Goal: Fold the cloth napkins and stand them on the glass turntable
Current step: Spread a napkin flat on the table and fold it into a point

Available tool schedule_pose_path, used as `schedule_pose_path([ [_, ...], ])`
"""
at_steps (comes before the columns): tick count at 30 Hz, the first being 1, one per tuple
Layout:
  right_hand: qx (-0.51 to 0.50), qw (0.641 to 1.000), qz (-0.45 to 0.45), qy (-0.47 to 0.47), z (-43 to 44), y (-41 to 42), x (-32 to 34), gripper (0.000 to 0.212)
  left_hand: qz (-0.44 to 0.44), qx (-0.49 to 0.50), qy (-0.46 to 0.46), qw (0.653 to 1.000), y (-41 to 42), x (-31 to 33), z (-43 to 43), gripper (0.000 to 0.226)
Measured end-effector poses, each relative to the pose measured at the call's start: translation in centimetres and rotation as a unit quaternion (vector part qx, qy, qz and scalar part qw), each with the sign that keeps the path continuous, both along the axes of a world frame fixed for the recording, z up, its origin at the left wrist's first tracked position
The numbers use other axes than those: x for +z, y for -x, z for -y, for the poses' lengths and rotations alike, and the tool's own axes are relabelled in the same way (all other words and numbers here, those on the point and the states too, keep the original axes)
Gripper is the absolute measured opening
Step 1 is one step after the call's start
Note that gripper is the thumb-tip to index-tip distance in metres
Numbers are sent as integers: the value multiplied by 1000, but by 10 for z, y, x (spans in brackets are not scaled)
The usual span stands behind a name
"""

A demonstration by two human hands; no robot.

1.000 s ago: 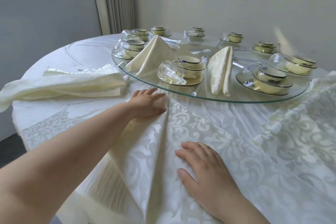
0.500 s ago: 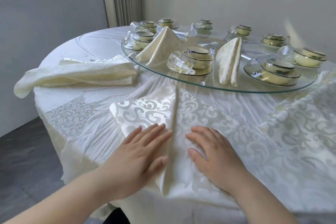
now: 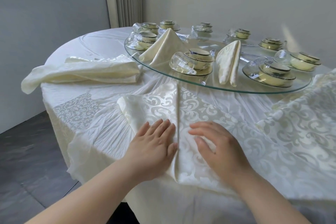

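Observation:
A cream patterned napkin [image 3: 160,107] lies on the table in front of me, folded into a point toward the glass turntable [image 3: 269,88], with a seam down its middle. My left hand [image 3: 154,147] presses flat on the left flap. Right of the seam, my right hand [image 3: 218,149] rests with fingers spread on the other flap. Two folded napkins stand on the turntable: a cone-like one [image 3: 163,47] at the left and a narrower one [image 3: 229,62] in the middle.
Several wrapped bowl-and-cup sets [image 3: 192,62] ring the turntable. A pile of unfolded napkins [image 3: 83,72] lies at the table's left edge. More patterned cloth [image 3: 300,114] is bunched at the right. The table edge and dark floor [image 3: 27,160] are close on my left.
My left hand drew back from the napkin's far tip to the near end beside the right hand. The left side of the napkin now lies folded to the centre seam.

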State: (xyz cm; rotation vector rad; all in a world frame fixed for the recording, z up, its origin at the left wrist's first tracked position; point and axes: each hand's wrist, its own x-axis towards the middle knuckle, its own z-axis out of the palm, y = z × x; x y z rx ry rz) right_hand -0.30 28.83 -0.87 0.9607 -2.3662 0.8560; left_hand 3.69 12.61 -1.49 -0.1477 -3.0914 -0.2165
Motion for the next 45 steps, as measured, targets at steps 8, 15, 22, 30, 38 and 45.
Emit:
schedule_pose_path([
  [8, 119, 992, -36, 6, 5, -30, -31, 19, 36, -6, 16, 999, 2, 0, 2, 60],
  [15, 119, 992, -52, -13, 7, -29, -30, 26, 40, 9, -39, 998, 17, 6, 13, 50],
  [22, 126, 991, -47, 17, 9, -27, -34, 59, 48, 129, -19, 990, 73, 7, 77, 52],
  [30, 107, 993, -38, 19, 4, -29, -31, 18, -164, 171, 17, 971, 58, 25, 55, 44],
  [38, 86, 987, -49, -129, -48, -33, -12, 31, -214, -209, -147, 943, -54, -3, 5, 31],
  [45, -39, 972, -55, -225, -123, -39, 1, 20, -345, -184, -105, 915, -48, -28, -16, 25],
])
